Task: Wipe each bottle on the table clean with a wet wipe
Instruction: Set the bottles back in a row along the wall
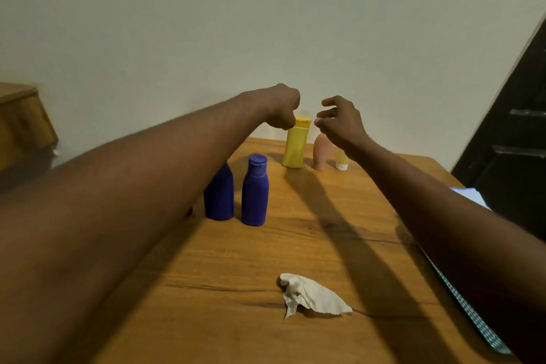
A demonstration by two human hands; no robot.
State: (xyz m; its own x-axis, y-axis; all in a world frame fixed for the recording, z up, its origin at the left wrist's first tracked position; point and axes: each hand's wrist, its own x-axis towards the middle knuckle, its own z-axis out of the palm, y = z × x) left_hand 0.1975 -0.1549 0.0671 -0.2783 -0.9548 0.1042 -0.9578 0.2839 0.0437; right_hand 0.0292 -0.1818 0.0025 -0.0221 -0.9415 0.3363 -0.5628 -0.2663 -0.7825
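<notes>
Wood desk (325,245), 5 bottles on it. Yellow bottle (295,148) stood at the far edge, approx. mid. Pink tube (321,151) was just beside it on the right, cap down, w/ a small pale tube (342,161) next to that. First blue bottle (219,195) and second blue bottle (255,195) stood side by side nearer me, left of centre, well apart from the far row. Wet wipe (310,294) lay crumpled by the near edge, about mid, in neither hand.

My left hand (283,108) was out at the yellow bottle, fingers curled tight right at the cap's left corner. Couldn't tell if I was pinching the cap or only brushing it. My right hand (339,121) hovered just right of the cap, above the pink tube, fingers loosely bent, holding nothing.

Step, imo: going for the yellow bottle, no wipe in hand yet. Couldn't tell by looks which bottles were done. Next move called for one hand round the bottle's body, not the cap. It's tall and narrow and prob. tips easily into the pink tube. Other hand had to go back to the near edge for the wipe, then rub body, cap, base.

Patterned strip (472,313) and white paper (469,195) lay at the right edge.
</notes>
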